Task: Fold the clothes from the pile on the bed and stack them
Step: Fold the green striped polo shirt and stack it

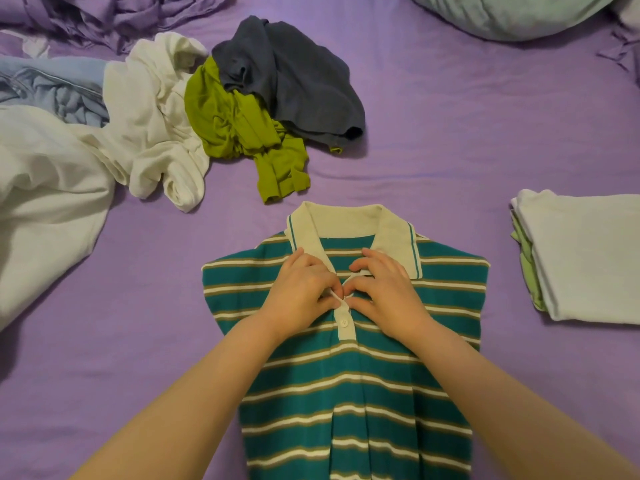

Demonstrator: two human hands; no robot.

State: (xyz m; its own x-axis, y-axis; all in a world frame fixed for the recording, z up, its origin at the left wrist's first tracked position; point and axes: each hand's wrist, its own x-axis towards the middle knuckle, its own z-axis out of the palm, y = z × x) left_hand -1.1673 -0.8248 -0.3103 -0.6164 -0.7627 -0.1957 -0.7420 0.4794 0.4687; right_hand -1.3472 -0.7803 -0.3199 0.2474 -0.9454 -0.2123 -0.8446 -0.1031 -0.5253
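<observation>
Striped polo lies flat on purple bedsheet, both hands pinching its placket.

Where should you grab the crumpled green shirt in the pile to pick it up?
Probably at the near end of the green shirt, where a loose flap sticks out toward the striped polo. Come from the front, pinching that flap with the fingers. Its far end is tucked under the dark blue garment, so pulling there would likely drag that one along.
</observation>
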